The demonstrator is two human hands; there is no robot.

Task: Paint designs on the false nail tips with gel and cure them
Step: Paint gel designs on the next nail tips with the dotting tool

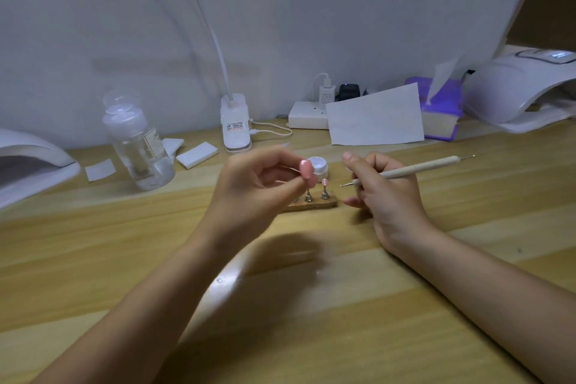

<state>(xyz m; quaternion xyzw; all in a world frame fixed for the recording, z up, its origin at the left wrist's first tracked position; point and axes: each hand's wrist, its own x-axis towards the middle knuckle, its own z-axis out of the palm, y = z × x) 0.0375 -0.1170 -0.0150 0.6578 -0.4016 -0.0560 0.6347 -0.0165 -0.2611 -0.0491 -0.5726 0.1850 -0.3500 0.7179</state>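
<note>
My left hand (pixel 258 181) pinches a pink false nail tip (pixel 306 168) on a small metal stand, lifted above the wooden holder base (pixel 311 205). On that base stand two more metal stands, one bearing a small pink nail tip (pixel 324 182). My right hand (pixel 383 188) grips a white dotting tool (pixel 420 168) like a pen, its metal point aimed left toward the nail tips. A small open white gel jar (pixel 319 167) sits just behind the held tip.
A clear liquid bottle (pixel 138 146) stands at the left, with white foam blocks (pixel 196 154) and a lamp base (pixel 235 125) behind. Curing lamps sit at the far left (pixel 28 162) and back right (pixel 523 90). A paper sheet (pixel 374 118), tissue box (pixel 442 109) and power strip (pixel 307 115) line the back.
</note>
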